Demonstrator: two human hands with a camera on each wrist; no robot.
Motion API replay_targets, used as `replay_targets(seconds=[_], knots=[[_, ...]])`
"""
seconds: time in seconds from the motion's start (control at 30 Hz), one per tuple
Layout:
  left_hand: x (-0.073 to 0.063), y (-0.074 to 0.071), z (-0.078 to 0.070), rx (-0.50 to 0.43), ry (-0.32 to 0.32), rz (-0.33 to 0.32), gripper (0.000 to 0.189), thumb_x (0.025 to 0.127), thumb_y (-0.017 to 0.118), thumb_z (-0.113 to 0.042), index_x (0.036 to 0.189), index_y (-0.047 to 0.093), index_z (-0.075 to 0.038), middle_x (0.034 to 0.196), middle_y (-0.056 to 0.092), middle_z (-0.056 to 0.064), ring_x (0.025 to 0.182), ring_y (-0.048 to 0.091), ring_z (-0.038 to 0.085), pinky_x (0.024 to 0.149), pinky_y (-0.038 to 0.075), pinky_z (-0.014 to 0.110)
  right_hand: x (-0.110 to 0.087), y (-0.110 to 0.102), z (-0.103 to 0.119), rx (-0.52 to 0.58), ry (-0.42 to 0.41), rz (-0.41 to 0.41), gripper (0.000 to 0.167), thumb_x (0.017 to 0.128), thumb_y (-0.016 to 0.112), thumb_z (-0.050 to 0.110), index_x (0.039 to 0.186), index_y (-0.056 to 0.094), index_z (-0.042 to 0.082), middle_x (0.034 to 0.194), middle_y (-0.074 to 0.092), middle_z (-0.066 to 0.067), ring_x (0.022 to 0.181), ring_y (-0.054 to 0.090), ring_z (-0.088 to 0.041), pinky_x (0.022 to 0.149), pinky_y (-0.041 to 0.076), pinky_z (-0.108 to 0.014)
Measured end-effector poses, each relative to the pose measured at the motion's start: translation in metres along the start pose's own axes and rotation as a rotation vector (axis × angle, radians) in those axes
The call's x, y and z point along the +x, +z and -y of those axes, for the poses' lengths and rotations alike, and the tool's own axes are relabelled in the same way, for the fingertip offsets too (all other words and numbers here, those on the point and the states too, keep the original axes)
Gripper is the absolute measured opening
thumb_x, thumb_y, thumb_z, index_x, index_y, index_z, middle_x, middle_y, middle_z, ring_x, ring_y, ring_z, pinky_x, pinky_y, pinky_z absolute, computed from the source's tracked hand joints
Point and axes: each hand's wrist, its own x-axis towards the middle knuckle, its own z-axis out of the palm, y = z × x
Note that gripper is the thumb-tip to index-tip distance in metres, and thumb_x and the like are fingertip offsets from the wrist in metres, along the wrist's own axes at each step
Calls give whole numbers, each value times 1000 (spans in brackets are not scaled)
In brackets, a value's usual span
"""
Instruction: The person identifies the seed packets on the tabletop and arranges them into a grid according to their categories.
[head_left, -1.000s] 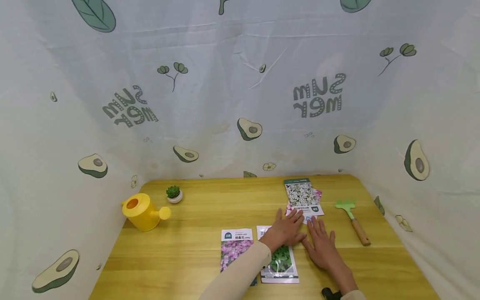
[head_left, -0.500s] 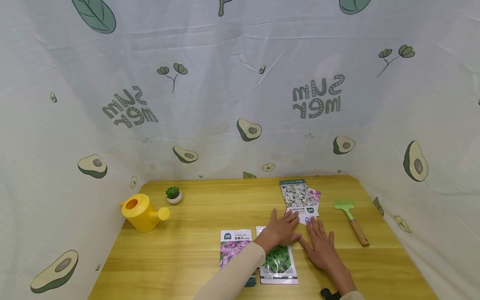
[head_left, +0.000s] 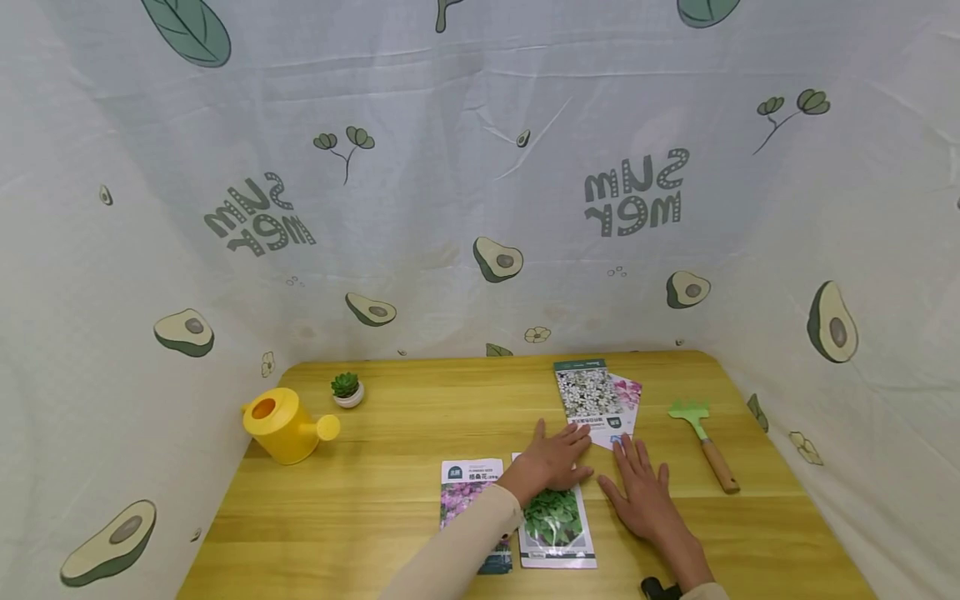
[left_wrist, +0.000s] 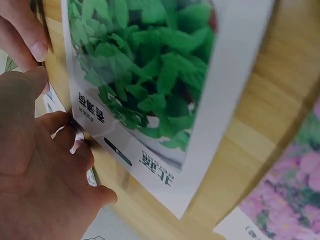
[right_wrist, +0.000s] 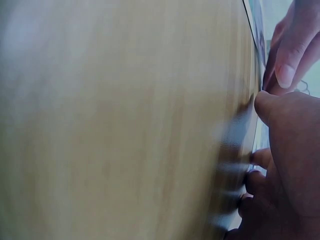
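Note:
In the head view my left hand (head_left: 553,461) lies with its fingers extended, fingertips on the lower edge of a white-flower seed packet (head_left: 588,392). That packet overlaps a pink-flower seed packet (head_left: 628,395) beneath it. My right hand (head_left: 647,500) is spread to the right, its fingertips at the pink packet's lower edge. Under my left wrist is a green-leaf seed packet (head_left: 555,521), partly covered; its printed front shows large in the left wrist view. Left of it, a purple-flower seed packet (head_left: 463,498) is partly hidden by my left sleeve (head_left: 457,542).
A yellow watering can (head_left: 283,429) stands at the left of the wooden table (head_left: 390,417), with a small potted succulent (head_left: 347,390) behind it. To the right lies a green hand rake (head_left: 705,446) with a wooden handle. Patterned cloth (head_left: 420,208) hangs behind and at both sides.
My left hand has slid the white-flower packet a little to the left, uncovering more of the pink packet. The right hand stays in nearly the same place.

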Motion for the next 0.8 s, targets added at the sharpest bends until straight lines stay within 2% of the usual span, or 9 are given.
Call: replay_targets(seconds=[0.17, 0.23, 0.37, 0.43, 0.47, 0.5, 0.6, 0.8], knots=[[-2, 0, 3, -10, 9, 1, 64, 113, 41, -58, 172, 30, -34, 178, 20, -19, 163, 19, 1, 134, 22, 51, 0, 0, 0, -1, 2, 5, 75, 111, 60, 32, 161, 32, -15, 171, 21, -37, 157, 14, -61, 114, 5, -91], [4, 7, 5, -12, 6, 3, 63, 114, 41, -57, 172, 29, -35, 178, 19, -21, 162, 20, 0, 133, 23, 50, 0, 0, 0, 0, 0, 6, 75, 111, 60, 32, 161, 32, -15, 171, 20, -37, 157, 14, -61, 114, 5, -90], [8, 13, 10, -6, -4, 11, 64, 113, 41, -59, 172, 28, -38, 177, 17, -23, 162, 18, -2, 133, 23, 50, 0, 0, 1, 3, 0, 9, 74, 111, 60, 32, 161, 32, -15, 171, 20, -38, 157, 14, -62, 114, 5, -90], [16, 21, 14, -9, -8, 16, 65, 113, 42, -59, 172, 27, -38, 177, 17, -23, 162, 18, -2, 133, 23, 51, 0, -1, 1, -1, 1, 8, 74, 110, 61, 31, 161, 32, -15, 170, 20, -38, 157, 14, -62, 114, 5, -90], [13, 18, 14, -10, -9, 19, 66, 112, 42, -60, 172, 27, -38, 178, 16, -23, 162, 18, -2, 133, 22, 51, 0, -1, 1, -2, 2, 8, 74, 110, 61, 31, 161, 32, -16, 170, 21, -38, 157, 14, -62, 114, 6, -90], [15, 21, 15, -19, -9, 19, 65, 112, 42, -60, 172, 27, -38, 177, 16, -24, 162, 17, -2, 133, 22, 52, 0, -1, 1, -4, 2, 7, 74, 110, 61, 31, 161, 32, -16, 170, 21, -38, 157, 14, -62, 114, 6, -90], [13, 19, 17, -28, -11, 24, 65, 112, 42, -60, 172, 28, -38, 177, 17, -23, 162, 18, -2, 133, 22, 51, 0, -1, 1, -9, 0, 0, 74, 110, 61, 31, 161, 33, -15, 170, 21, -38, 157, 15, -62, 114, 6, -90], [-7, 1, 22, -33, -8, 16, 63, 113, 41, -58, 171, 32, -34, 178, 22, -18, 162, 22, 2, 134, 21, 52, -1, -1, 2, 7, -6, -4, 75, 109, 62, 32, 160, 34, -16, 170, 21, -38, 156, 15, -62, 113, 6, -91]])
